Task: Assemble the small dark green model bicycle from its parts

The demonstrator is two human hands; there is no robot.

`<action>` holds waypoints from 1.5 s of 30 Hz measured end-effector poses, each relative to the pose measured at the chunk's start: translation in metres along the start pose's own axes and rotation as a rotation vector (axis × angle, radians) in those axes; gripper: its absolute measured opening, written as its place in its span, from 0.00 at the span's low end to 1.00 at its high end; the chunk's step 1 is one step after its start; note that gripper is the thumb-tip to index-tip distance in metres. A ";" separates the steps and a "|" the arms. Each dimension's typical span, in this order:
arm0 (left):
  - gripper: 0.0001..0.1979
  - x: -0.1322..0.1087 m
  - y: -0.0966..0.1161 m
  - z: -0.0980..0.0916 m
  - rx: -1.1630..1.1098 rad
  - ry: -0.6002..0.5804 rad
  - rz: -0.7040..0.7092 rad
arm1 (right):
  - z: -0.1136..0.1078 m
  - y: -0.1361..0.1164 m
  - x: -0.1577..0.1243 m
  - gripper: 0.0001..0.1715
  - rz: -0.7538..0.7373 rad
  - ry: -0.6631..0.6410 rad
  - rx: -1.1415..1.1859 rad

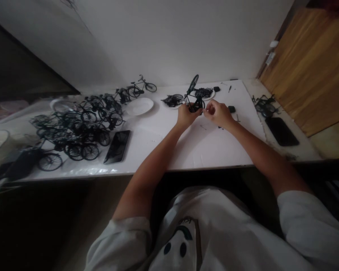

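Observation:
A small black model bicycle (192, 90) is held up over the white table, tilted with one wheel pointing upward. My left hand (186, 116) grips it low down, near the other wheel. Close against that lower wheel is my right hand (217, 113), its thumb and fingertips pinched together. Whatever sits in that pinch is too small to make out. Behind the hands lie two plates of dark bicycle parts, one pile (173, 100) to the left and another pile (204, 92) to the right.
Many finished-looking model bicycles (81, 124) crowd the table's left side. Near them are a white plate (140, 107) and a smartphone (117, 146). To the right are a dark flat device (281, 131) and more dark parts (265, 106). A wall stands behind.

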State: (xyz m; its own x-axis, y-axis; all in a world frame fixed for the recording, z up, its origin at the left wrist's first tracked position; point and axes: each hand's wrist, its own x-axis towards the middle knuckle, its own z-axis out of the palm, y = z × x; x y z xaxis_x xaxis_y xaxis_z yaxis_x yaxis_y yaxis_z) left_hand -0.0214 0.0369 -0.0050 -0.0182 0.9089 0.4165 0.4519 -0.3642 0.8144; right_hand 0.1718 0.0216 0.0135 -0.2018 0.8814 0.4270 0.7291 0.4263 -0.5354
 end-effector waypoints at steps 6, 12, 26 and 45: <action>0.10 0.000 -0.003 0.002 0.002 0.002 0.014 | 0.000 0.002 0.001 0.07 -0.009 -0.029 -0.002; 0.12 0.000 -0.008 0.005 -0.019 -0.017 0.000 | -0.003 0.000 0.002 0.25 0.001 -0.088 -0.023; 0.10 0.000 -0.008 0.004 0.031 -0.014 0.036 | -0.001 0.005 0.003 0.12 -0.001 -0.100 -0.064; 0.10 0.000 -0.006 0.005 0.055 -0.005 0.018 | 0.001 0.005 0.002 0.03 0.030 -0.088 -0.047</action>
State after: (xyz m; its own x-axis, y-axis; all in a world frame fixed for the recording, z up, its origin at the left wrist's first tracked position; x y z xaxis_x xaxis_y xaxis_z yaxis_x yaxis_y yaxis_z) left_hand -0.0195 0.0401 -0.0117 -0.0052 0.9033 0.4291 0.5008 -0.3690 0.7829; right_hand 0.1746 0.0258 0.0110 -0.2345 0.9089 0.3448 0.7650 0.3914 -0.5114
